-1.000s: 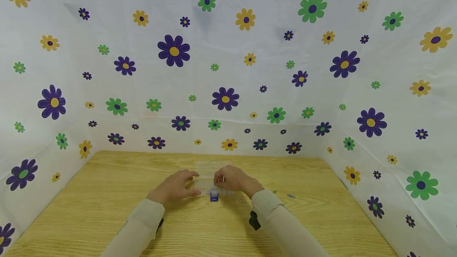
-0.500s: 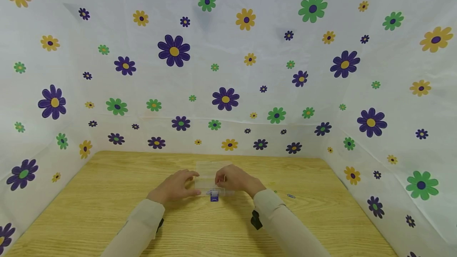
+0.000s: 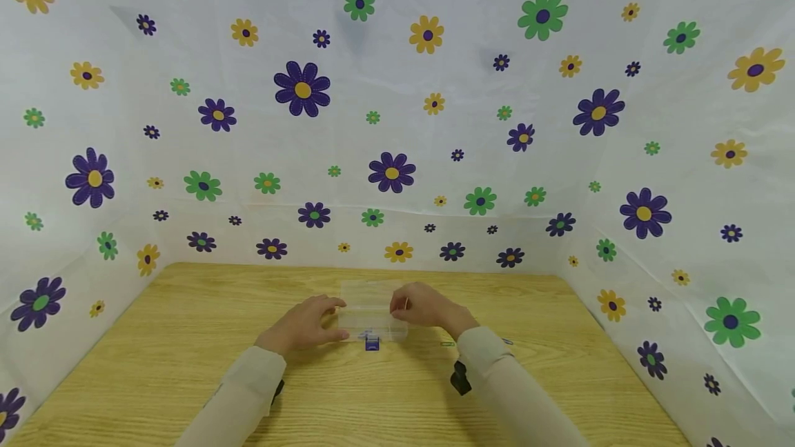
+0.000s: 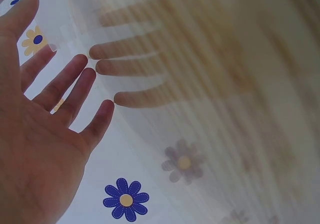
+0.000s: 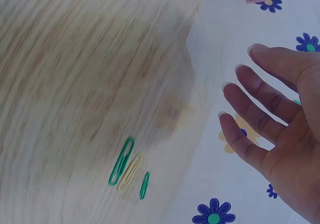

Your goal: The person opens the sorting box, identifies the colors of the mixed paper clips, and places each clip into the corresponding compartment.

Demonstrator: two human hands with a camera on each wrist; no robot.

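Had the left grip (image 3: 303, 323) open at the left side of the clear box (image 3: 362, 319), spread, straight-fingered, thumb by the near corner

Had the right grip (image 3: 424, 305) at the box's right side, bent-fingered in the head view and looser-looking in the right wrist view; could not tell whether pinching anything clear or nothing at all

Found the box on the counter (image 3: 348, 399), between both grips, with a clear panel (image 3: 366, 292) at the far side, a blue catch (image 3: 372, 344) at the near edge and small blue pieces (image 3: 365, 334) just behind it

Saw a large green paperclip (image 5: 121, 162) and a yellow paperclip (image 5: 130, 172) close together in the right wrist view, a smaller green paperclip (image 5: 144, 186) just beside, and a blue paperclip (image 3: 507, 341) by the right sleeve (image 3: 515, 392) in the head view

Judged a skid of the light-looking box possible, from a right-side push against so loose a left grip

Also risked scattering the paperclips with a low sweep of the sleeve, and misplacing fingertips on walls too transparent for easy reading
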